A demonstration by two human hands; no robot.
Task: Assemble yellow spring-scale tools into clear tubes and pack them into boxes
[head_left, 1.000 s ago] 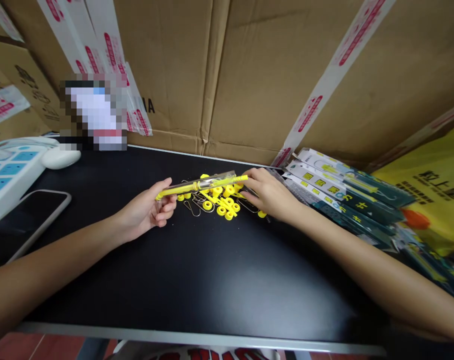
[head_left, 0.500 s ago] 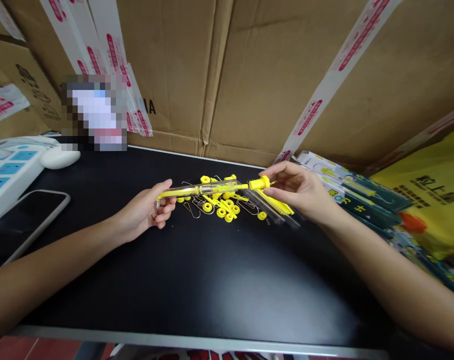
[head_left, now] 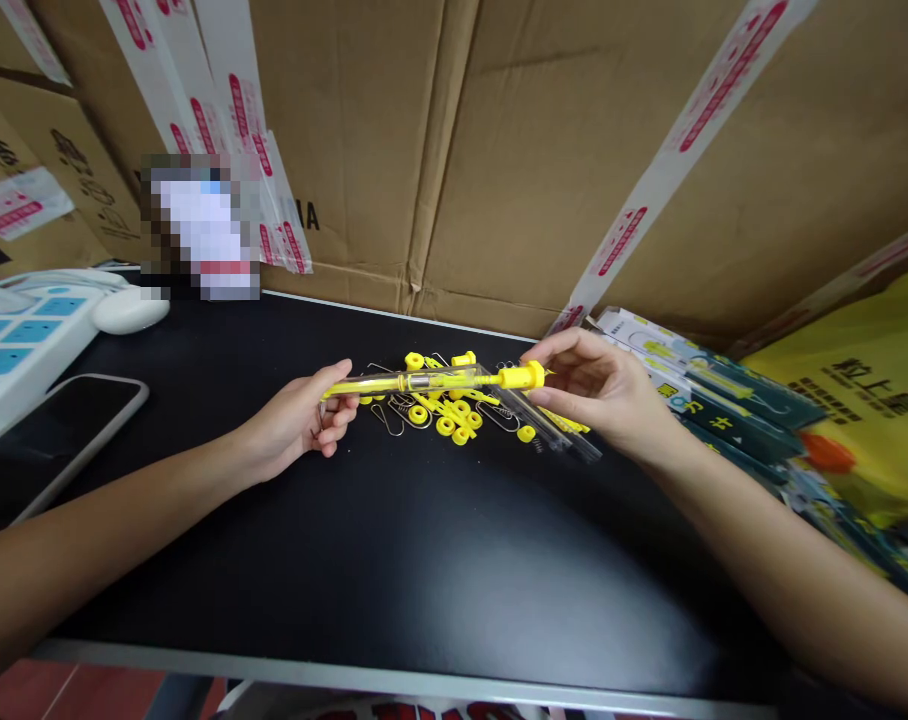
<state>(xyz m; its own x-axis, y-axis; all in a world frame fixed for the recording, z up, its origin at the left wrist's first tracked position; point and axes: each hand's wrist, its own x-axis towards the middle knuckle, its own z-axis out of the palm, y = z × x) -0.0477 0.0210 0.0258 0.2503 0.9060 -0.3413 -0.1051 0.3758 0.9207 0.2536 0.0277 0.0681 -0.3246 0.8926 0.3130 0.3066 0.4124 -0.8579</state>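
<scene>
My left hand (head_left: 315, 408) is closed round the left end of a spring scale (head_left: 443, 379), a clear tube with a yellow rod inside. It is held nearly level above the table. A yellow cap (head_left: 520, 376) sits on the thin yellow rod at the tube's right end. My right hand (head_left: 585, 378) is beside this cap, with forefinger and thumb parted above and below it. The other right fingers are partly hidden. Under the scale lie yellow rings (head_left: 460, 425), metal hooks (head_left: 503, 415) and clear tubes (head_left: 563, 440).
A phone (head_left: 56, 445), a white power strip (head_left: 30, 335) and a white rounded object (head_left: 131, 310) lie at left. Boxed scales (head_left: 731, 390) and a yellow bag (head_left: 851, 380) are at right. Cardboard boxes (head_left: 544, 150) stand behind the black table (head_left: 394, 560).
The right fingers have loosened from the yellow cap, which has tipped into line with the rod. My left hand keeps its hold on the scale. The view has shifted slightly.
</scene>
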